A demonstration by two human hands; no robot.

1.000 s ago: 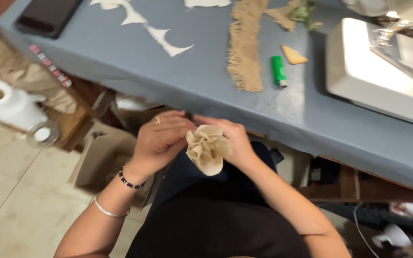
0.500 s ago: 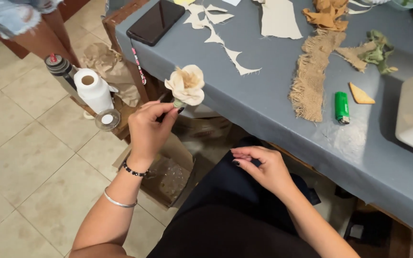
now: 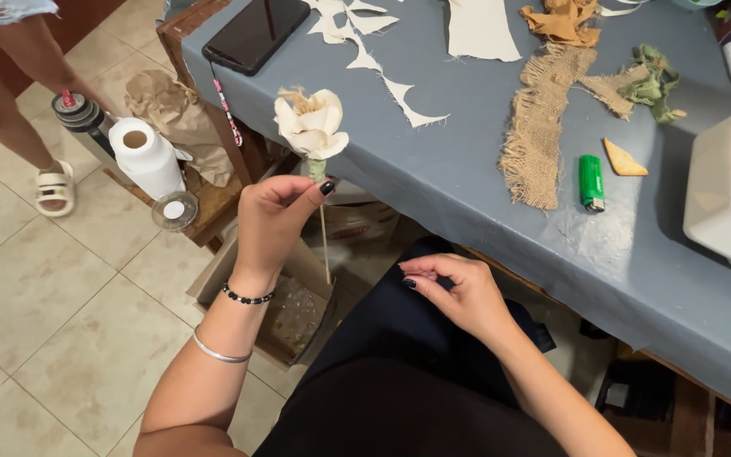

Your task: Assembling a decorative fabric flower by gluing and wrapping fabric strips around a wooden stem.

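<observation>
Fingers (image 3: 420, 272) of the right hand (image 3: 454, 292) curl loosely over the dark lap, holding nothing. Left hand (image 3: 271, 222) pinches the thin stick (image 3: 325, 245) of a cream fabric flower (image 3: 310, 123), held upright just off the desk's (image 3: 484, 228) near edge. Farther on the desk lie a green lighter (image 3: 590, 181), a burlap strip (image 3: 541, 127) and, at the far left corner, a black phone (image 3: 256, 32).

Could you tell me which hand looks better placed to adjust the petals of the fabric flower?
Probably the right hand: it is empty, resting on the lap, while the left hand pinches the stick under the fabric flower, holding it upright.
</observation>
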